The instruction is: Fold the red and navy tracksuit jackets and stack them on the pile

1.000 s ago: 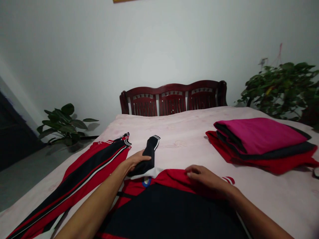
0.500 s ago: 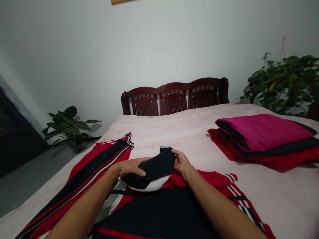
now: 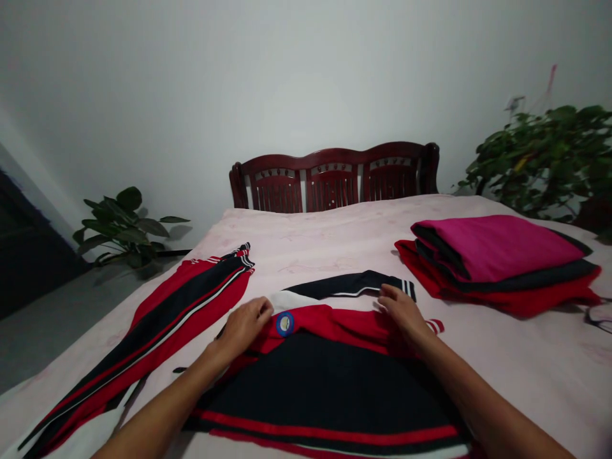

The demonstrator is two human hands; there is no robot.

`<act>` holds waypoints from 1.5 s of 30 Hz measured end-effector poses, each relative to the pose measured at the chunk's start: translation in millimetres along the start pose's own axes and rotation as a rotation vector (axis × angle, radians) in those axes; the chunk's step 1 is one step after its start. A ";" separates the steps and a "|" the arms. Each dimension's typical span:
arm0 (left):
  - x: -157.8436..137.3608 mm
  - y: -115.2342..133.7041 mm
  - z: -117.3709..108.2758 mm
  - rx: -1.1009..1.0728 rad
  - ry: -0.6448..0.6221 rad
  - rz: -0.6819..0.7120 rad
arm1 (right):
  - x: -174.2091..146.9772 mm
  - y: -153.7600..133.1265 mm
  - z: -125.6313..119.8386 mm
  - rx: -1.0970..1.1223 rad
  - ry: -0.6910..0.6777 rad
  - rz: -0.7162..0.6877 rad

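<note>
A navy, red and white jacket with a round blue badge lies on the bed in front of me. One navy sleeve stretches across its top toward the right, ending in a white-striped cuff. At the jacket's upper left, by the white panel, my left hand is closed in a pinch on the fabric. My right hand is over the sleeve near its cuff, thumb and fingers apart. Under that hand, a second striped cuff sticks out.
Red and navy striped trousers lie to the left. A folded stack with a magenta piece on top is at the right, with glasses near it. Beyond are a wooden headboard and potted plants.
The navy sleeve, earlier bunched between both hands, now lies stretched to the right. My right hand has moved right and loosened; the badge has come into view.
</note>
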State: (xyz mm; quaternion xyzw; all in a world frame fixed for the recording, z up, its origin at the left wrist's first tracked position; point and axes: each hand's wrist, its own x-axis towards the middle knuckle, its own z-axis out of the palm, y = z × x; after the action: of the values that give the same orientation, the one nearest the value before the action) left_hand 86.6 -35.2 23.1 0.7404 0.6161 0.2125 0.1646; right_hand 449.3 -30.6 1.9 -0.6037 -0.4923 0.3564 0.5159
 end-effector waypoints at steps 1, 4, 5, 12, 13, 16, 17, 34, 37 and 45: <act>-15.9 0.1 5.2 0.039 -0.055 0.012 | -16.2 0.9 -6.5 -0.089 -0.068 -0.050; -54.1 -1.1 20.8 0.193 -0.195 0.026 | -63.2 2.0 -16.7 -0.410 -0.382 -0.235; -62.2 -1.7 25.4 0.227 -0.214 0.022 | -76.4 3.8 -17.1 -0.529 -0.446 -0.295; -74.2 -1.1 22.9 0.014 -0.284 0.007 | -108.1 26.2 -11.8 -1.204 -0.209 -0.554; -75.7 -0.6 18.0 -0.033 -0.295 0.022 | -106.7 25.7 -13.0 -1.225 -0.219 -0.530; -86.3 -2.4 8.0 -0.109 -0.328 0.039 | -103.8 20.4 -19.0 -1.185 -0.310 -0.469; -91.3 -4.4 8.2 -0.096 -0.334 0.035 | -103.8 19.5 -20.9 -1.157 -0.336 -0.466; 17.5 -18.7 17.1 0.262 0.170 0.320 | -48.6 14.6 -37.8 -1.152 -0.287 -0.667; 37.6 -18.1 22.4 0.264 0.130 0.345 | -38.3 15.2 -37.3 -1.156 -0.261 -0.642; -1.8 -50.3 10.7 0.258 0.232 0.352 | -52.3 34.2 -59.1 -1.153 -0.384 -0.723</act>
State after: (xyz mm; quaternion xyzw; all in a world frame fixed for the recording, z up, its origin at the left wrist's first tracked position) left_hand 49.5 -27.4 -11.7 0.8217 0.5146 0.2412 -0.0427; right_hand 498.9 -96.4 -22.8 -0.5057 -0.8547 -0.0546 0.1041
